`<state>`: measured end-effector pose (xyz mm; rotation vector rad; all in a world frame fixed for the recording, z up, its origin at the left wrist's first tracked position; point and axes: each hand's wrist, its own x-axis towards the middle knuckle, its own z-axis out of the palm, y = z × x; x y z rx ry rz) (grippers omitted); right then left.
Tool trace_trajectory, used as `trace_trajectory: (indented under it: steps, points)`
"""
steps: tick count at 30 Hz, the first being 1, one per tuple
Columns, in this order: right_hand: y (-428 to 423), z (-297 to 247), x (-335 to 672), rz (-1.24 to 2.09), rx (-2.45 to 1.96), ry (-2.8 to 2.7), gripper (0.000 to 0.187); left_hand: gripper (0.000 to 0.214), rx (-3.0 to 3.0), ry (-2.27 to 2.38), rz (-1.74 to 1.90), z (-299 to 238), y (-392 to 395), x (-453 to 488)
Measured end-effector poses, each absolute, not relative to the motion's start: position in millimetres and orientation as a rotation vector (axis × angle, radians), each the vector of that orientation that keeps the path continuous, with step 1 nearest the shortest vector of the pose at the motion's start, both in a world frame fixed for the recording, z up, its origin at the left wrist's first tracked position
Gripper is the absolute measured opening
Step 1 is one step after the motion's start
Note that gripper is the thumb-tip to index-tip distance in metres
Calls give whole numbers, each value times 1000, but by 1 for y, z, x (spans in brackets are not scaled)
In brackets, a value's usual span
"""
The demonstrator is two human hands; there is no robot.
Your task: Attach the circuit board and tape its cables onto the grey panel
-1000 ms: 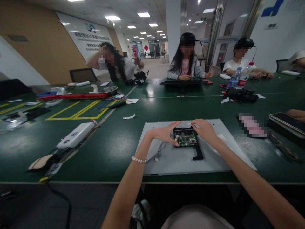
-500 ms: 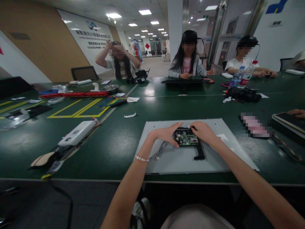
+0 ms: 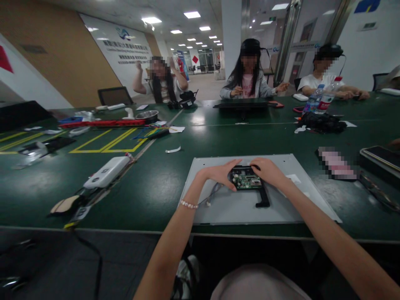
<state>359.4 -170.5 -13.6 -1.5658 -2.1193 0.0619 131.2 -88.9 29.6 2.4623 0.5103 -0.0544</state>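
A grey metal panel (image 3: 237, 208) lies flat on the green table (image 3: 156, 183) in front of me. On it sits a small green circuit board (image 3: 246, 180) in a black holder whose arm (image 3: 263, 199) points toward me. My left hand (image 3: 220, 174) grips the board's left edge with curled fingers, and a bead bracelet is on that wrist. My right hand (image 3: 269, 171) is curled over the board's right and far edge. Thin wires (image 3: 212, 195) trail from the board's left side across the panel.
A white device (image 3: 106, 171) and cables lie to my left, by yellow floor-style markings (image 3: 106, 143). A phone (image 3: 379, 156) and a blurred pink item (image 3: 336, 163) lie to the right. Three people sit across the table, with water bottles (image 3: 318, 100) and a black bundle (image 3: 321, 122) near them.
Both hands stay on the circuit board with little movement. The view has shifted slightly. The person at the far left has raised both arms.
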Motion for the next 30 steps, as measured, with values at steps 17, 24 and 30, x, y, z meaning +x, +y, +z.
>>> trace_trajectory:
  steps: [17, 24, 30]
  points:
    - [-302, 99, 217, 13, -723, -2429, 23, 47, 3099, 636, 340, 52, -216, 190]
    - [-337, 61, 136, 7, -463, -2648, 14, 43, 3533, -397, 437, 61, -311, 206]
    - [-324, 57, 142, 6, -546, -2671, 33, 41, 3600, -350, 376, 67, -306, 197]
